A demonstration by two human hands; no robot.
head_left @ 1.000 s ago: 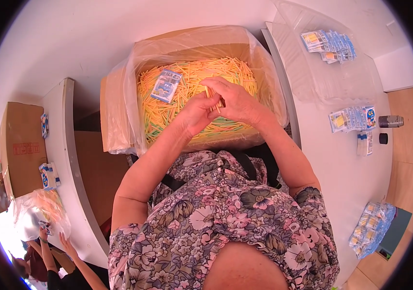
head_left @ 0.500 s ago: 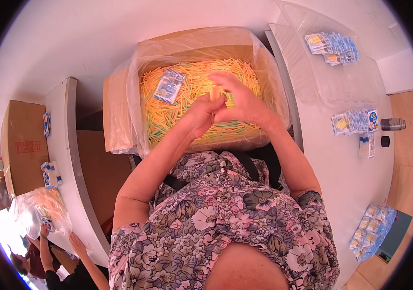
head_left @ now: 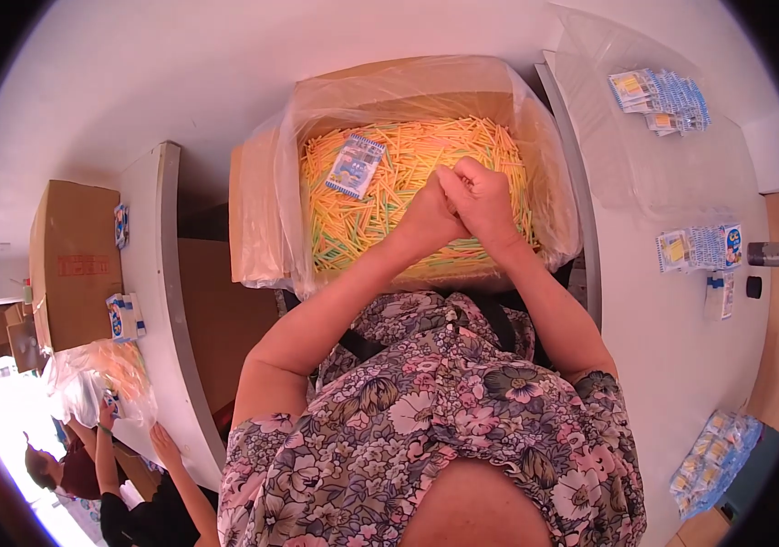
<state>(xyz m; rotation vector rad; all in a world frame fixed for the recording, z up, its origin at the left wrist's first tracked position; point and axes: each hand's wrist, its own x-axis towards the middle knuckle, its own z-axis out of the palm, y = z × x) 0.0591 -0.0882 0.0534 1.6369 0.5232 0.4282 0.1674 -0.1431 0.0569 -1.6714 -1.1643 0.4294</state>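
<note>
Sticks (head_left: 389,205), fingers (head_left: 473,171) now clasped above, grip unclear

Above the cardboard box (head_left: 254,214), the left hand (head_left: 428,221) and the right hand (head_left: 485,202) are pressed together, so most of their fingers are hidden, and anything between them cannot be seen. They also cover a part of the coloured sticks (head_left: 389,196) inside the box. Far to the left of the box, a co-worker (head_left: 139,521) is cut off by the lower edge; the thing in the co-worker's hand (head_left: 106,417) is too small to tell.
</note>
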